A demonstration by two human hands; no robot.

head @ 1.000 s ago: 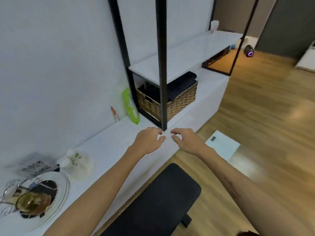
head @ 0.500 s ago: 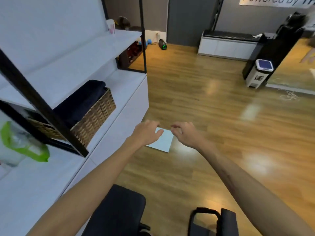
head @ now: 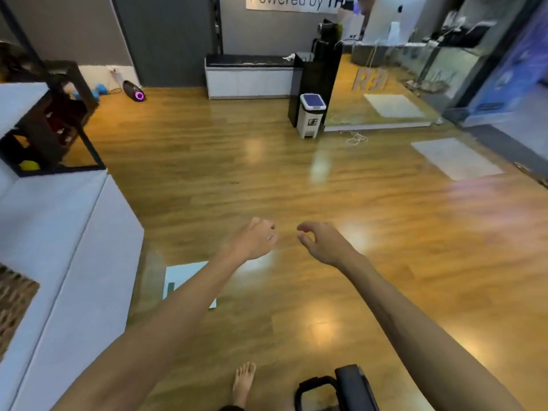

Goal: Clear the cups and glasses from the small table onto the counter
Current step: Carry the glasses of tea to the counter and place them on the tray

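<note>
Black armrest of a chair [head: 353, 387] sat at the bottom edge of the view, with one bare foot [head: 243, 384] flat on the wooden floor [head: 207, 161] just to its left.

Left hand [head: 255, 240]: held out over the floor, fingers loosely curled inward, nothing in its grasp. Right hand [head: 321, 243]: held out beside it, a small gap between the two, thumb and fingers bent in a loose hook, likewise holding nothing.

Pale flat scale [head: 184, 277] lay on the floor, partly hidden under the left forearm, close to the foot of the white counter [head: 53, 221]. The counter ran along the left side; a woven basket [head: 14, 295] showed at its near left edge, and a black open-frame shelf unit [head: 50, 123] stood on it farther back, a yellow ball [head: 29, 165] inside.

Small table, cups and glasses: none within view, so their place could not be told.

Mid-distance: a white pedal bin [head: 311, 114] with a dark lid stood against a tall black cabinet [head: 317, 78]; a pale mat [head: 456, 158] lay on the floor to the right.

Far end: a black speaker [head: 134, 91] with a pink light ring rested on the floor by the grey wall, and a low white bench cabinet [head: 249, 77] with a dark top stood against that wall under a printed banner [head: 296, 2].
</note>
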